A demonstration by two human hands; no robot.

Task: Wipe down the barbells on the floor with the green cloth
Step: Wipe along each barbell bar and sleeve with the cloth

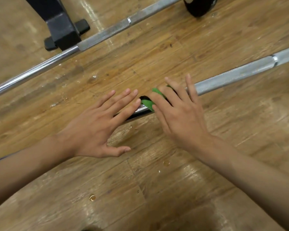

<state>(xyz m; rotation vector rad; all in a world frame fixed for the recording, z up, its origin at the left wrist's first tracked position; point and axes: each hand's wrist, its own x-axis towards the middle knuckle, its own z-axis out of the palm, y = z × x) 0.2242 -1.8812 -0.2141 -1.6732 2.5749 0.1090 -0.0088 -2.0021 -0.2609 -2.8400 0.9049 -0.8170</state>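
Note:
Two steel barbells lie slantwise on the wooden floor. The near barbell (237,73) runs from the right edge down under both my hands. A green cloth (147,102) is wrapped on this bar, mostly hidden under my right hand (178,114), whose straight, spread fingers press it against the bar. My left hand (97,129) is just left of the cloth, fingers straight and spread over the bar's shiny part (140,110), fingertips close to the cloth. The far barbell (103,33) crosses the top of the view.
A black rack foot (62,29) stands at the top left, against the far barbell. A black weight plate (200,5) sits on that bar at the top right. Small wet spots (92,197) dot the wooden floor (157,189) near me.

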